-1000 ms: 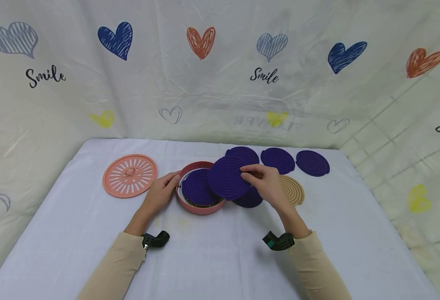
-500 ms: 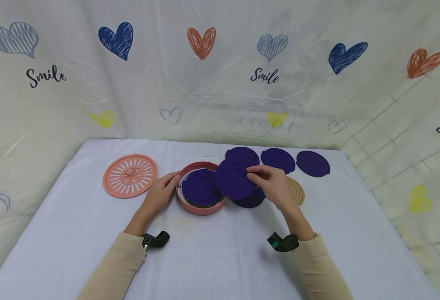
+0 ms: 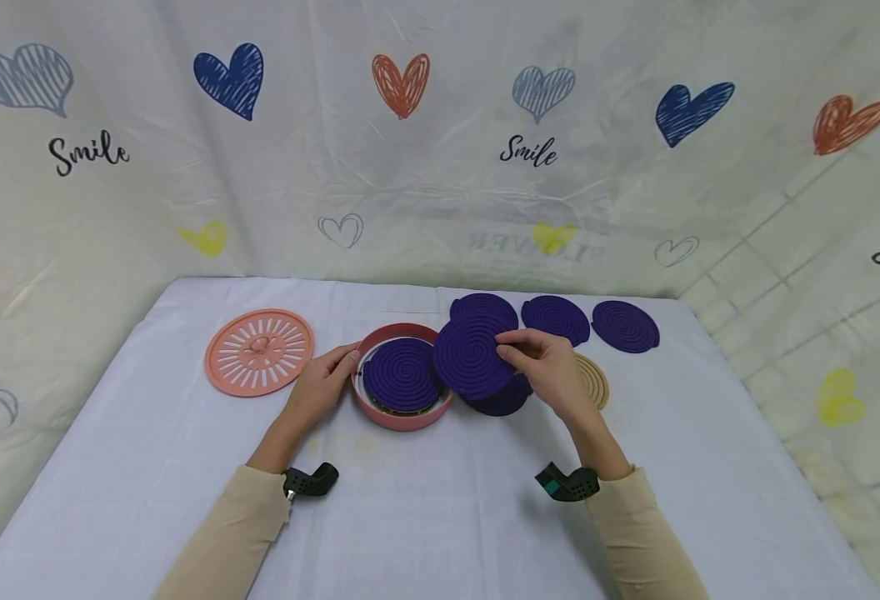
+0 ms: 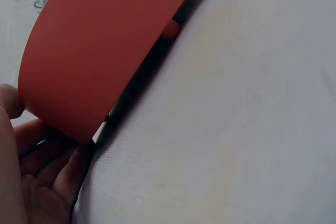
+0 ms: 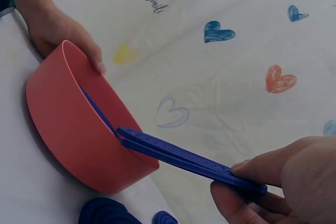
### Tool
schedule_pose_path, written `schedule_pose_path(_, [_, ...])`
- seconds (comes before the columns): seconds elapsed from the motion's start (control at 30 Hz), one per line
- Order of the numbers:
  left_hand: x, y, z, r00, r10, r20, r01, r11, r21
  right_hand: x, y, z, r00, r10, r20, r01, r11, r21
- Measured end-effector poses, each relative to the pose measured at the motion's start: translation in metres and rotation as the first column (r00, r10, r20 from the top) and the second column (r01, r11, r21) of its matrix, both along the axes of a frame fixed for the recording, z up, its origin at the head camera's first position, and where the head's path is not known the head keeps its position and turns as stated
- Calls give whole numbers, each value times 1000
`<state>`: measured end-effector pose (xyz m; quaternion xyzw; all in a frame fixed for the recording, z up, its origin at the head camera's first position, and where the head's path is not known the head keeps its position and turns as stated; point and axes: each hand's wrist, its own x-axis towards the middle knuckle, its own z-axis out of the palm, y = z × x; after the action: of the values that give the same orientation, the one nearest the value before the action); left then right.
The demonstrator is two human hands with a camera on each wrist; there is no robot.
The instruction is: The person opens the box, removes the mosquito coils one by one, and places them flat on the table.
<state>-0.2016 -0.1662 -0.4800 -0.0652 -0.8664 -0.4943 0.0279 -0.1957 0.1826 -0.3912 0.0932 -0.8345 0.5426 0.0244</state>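
Note:
My left hand (image 3: 325, 383) grips the left side of a round coral mosquito coil holder (image 3: 402, 422), thumb at its rim. Inside the holder lies a purple mosquito coil (image 3: 402, 375). Between thumb and fingertips, my right hand (image 3: 548, 367) pinches another purple mosquito coil (image 3: 472, 357), raised and tilted at the holder's right rim. Edge-on in the right wrist view, this held coil (image 5: 184, 157) shows two layers lying slightly apart at the far end. The left wrist view shows the holder's outer wall (image 4: 100, 51) with my fingers (image 4: 65, 174) at its lower edge.
Partly hidden under the held coil is a purple coil (image 3: 500, 402) on the white cloth (image 3: 410, 517). More purple coils (image 3: 625, 326) lie along the back right. Behind my right hand sits a tan coil (image 3: 593, 382). A slotted coral lid (image 3: 260, 367) rests at the left.
My right hand has drawn the held coil a little to the right, uncovering more of the coil inside the holder. My left hand has stayed on the holder.

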Motion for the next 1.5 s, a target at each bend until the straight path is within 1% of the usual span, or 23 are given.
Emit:
schedule_pose_path(0.23, [-1, 0, -2, 1000, -3, -7, 3, 1000, -5, 0, 0, -1, 1000, -4, 10, 4, 1000, 14])
schedule_pose_path(0.73, [1, -1, 1, 1000, 0, 5, 0, 1000, 0, 0, -3, -3, 1000, 3, 22, -3, 1000, 11])
schedule_pose_path(0.97, [0, -1, -1, 1000, -4, -7, 4, 1000, 0, 1, -5, -6, 999, 2, 36, -3, 1000, 13])
schedule_pose_path(1.27, [-2, -1, -1, 1000, -13, -7, 13, 1000, -2, 3, -6, -5, 1000, 4, 26, -5, 999, 38])
schedule_pose_path(1.37, [-3, -1, -2, 1000, -6, -9, 6, 1000, -6, 2, -5, -4, 1000, 4, 25, -4, 1000, 23])
schedule_pose_path(1.5, [-2, -1, -2, 1000, -4, -17, 3, 1000, -10, 2, -4, -3, 1000, 4, 4, -4, 1000, 8])
